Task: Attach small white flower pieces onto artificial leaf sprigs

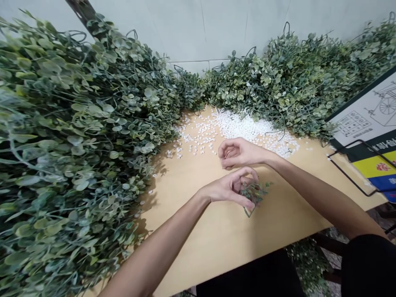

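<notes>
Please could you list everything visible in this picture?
Tabletop: one, light brown, centre
Small pieces: many, white, tabletop's back half
Foliage: uncountable, green, left, back and below
Leafy sprig: one, green, front middle
Printed board: one, multicoloured, right
Wire frame: one, black, beside the board
Post: one, dark, top left
Wall: one, pale grey, behind
Clothing: count unclear, black, bottom edge
Forearms: two, bare, reaching inward
Left hand: one, bare, around the sprig
Right hand: one, bare, beyond the left

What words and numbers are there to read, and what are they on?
No text reads clearly.
Dark green strip of the printed board: large pale characters, slanted and cut off, unreadable.
Printed table on its white part: too small.
Blue strip: blurred, cut off at the edge.
</notes>
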`<state>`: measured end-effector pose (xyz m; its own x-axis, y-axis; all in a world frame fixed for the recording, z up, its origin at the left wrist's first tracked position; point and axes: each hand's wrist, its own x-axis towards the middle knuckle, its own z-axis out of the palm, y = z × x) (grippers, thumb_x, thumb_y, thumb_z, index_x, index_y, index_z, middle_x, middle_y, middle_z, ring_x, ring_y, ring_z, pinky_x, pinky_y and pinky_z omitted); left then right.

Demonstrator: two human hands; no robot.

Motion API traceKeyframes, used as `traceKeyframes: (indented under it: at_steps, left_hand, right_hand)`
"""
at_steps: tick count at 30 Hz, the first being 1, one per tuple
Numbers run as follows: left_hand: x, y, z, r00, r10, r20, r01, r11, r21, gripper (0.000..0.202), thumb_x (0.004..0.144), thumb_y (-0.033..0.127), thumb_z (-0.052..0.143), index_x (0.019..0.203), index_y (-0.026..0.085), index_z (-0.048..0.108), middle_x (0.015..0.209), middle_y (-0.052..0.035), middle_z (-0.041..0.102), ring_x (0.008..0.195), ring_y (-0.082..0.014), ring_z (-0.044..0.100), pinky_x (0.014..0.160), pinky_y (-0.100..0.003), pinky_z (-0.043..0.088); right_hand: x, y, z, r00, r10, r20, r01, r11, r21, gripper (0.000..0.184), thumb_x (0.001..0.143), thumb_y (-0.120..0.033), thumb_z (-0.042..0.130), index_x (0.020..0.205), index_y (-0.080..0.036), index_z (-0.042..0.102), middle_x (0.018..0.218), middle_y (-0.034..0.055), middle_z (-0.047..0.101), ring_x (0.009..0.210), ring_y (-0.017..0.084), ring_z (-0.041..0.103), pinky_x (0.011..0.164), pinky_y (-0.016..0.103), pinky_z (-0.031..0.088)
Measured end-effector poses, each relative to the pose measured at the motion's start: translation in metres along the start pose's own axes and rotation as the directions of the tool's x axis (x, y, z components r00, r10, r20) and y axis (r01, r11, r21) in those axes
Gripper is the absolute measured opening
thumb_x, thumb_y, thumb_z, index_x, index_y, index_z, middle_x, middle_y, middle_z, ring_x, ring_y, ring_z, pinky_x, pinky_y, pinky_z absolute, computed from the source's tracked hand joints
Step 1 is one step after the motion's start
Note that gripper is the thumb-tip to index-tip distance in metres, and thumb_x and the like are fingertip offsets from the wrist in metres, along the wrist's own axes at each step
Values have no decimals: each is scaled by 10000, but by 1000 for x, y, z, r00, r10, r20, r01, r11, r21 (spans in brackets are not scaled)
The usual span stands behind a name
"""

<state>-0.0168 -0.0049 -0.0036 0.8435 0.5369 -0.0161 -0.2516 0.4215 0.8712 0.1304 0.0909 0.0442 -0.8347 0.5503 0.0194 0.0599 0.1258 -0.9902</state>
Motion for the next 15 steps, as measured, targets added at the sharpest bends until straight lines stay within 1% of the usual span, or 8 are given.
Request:
traceKeyframes:
  at_steps: [1,2,4,5,8,10,13,15]
  left_hand:
    - [-1,1,1,1000,-22,12,22,1000,1,670,726,113,903,1243,269,507,1164,-82,701,997,-233,779,859,-379,643]
    - [-1,1,2,999,-39,16,39,999,-5,718,721,113,907,1269,286,478,1194,-90,699,1005,-245,783,854,-392,647]
    - [-2,2,3,998,-63,7,63,998,-24,783,713,115,916,1301,306,435,1252,-113,696,1020,-265,787,852,-415,652]
    - [-2,2,4,998,-65,-5,65,997,-31,791,710,118,920,1301,304,430,1272,-124,695,1022,-269,788,853,-424,652]
    - [0,1,5,996,-61,-72,59,998,-32,707,687,130,938,1224,256,496,1279,-140,713,1016,-272,790,854,-427,651]
    - [1,0,5,991,-82,-106,82,997,-10,638,672,155,953,1176,216,566,1262,-150,730,1021,-280,789,858,-416,648]
    - [3,0,5,986,-84,-144,92,994,51,582,681,226,959,1178,170,661,1185,-162,765,1004,-287,788,839,-386,644]
    - [4,0,6,981,-21,-194,35,997,69,579,694,277,955,1194,159,689,1105,-150,784,953,-279,791,803,-369,645]
  right_hand:
    - [1,3,1,1000,10,12,-10,1000,8,260,748,-224,815,952,-169,664,866,5,716,724,127,686,710,271,571]
    - [2,7,0,1000,4,-20,-4,1000,1,256,735,-215,824,934,-164,671,862,3,716,732,121,683,720,263,566]
    - [3,15,-6,983,-30,-182,29,1000,-7,239,731,-214,829,908,-161,677,853,2,716,754,118,677,722,248,552]
    - [2,17,-10,955,-48,-291,49,999,-4,233,737,-223,829,902,-162,676,853,4,718,762,121,679,711,244,548]
    - [-8,16,-25,825,-97,-556,108,994,-14,251,734,-255,856,887,-165,678,859,12,725,778,135,703,730,260,566]
    - [-18,12,-32,768,-116,-630,149,989,-1,280,723,-275,884,877,-170,674,857,12,723,787,154,726,777,302,600]
    - [-35,11,-34,737,-126,-664,216,975,55,318,713,-289,911,886,-181,667,875,12,721,817,192,752,785,357,641]
    - [-44,15,-34,713,-134,-688,245,967,66,329,705,-285,924,884,-181,668,899,18,730,819,185,748,762,338,646]
